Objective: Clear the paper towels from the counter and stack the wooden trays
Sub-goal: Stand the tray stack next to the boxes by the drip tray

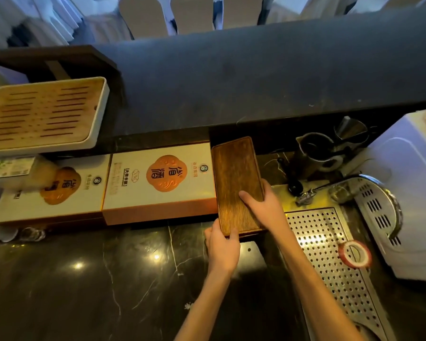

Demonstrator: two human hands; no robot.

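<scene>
Here, in the head view, both hands grasp the dark wooden tray (235,178) just right of the orange-and-white box (158,178). The left hand (223,249) pinches its near end; the right hand (263,205) grips its right edge, thumb on top. Right of the tray lies a perforated metal drain board (330,254).

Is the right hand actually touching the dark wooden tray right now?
Touching. The head view shows the right hand with its thumb lying flat on the dark wooden tray and fingers wrapped round its right edge; the left hand grips the near end.
</scene>
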